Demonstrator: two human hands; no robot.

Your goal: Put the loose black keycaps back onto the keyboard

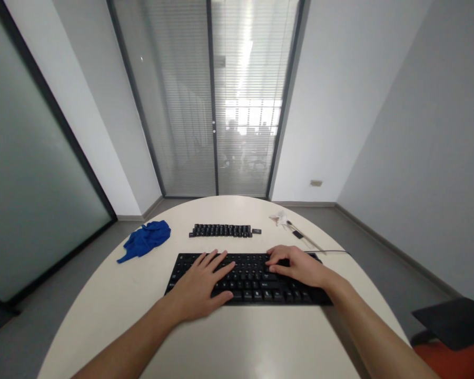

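Pale rounded surface (240, 337) fills the lower frame; black rectangular keyboard (260, 300) lies at its centre; left hand (199, 284) spreads flat on it; right hand (296, 263), fingers curled, touches its keys, grip unclear.

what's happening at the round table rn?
A person has both bare hands on a black keyboard. The left hand lies spread over its left part; the right hand has its fingers bent at the keys right of the middle. Beyond the keyboard, loose black keycaps sit in rows on the table. A crumpled blue cloth lies to the left, and thin sticks or brushes to the right.
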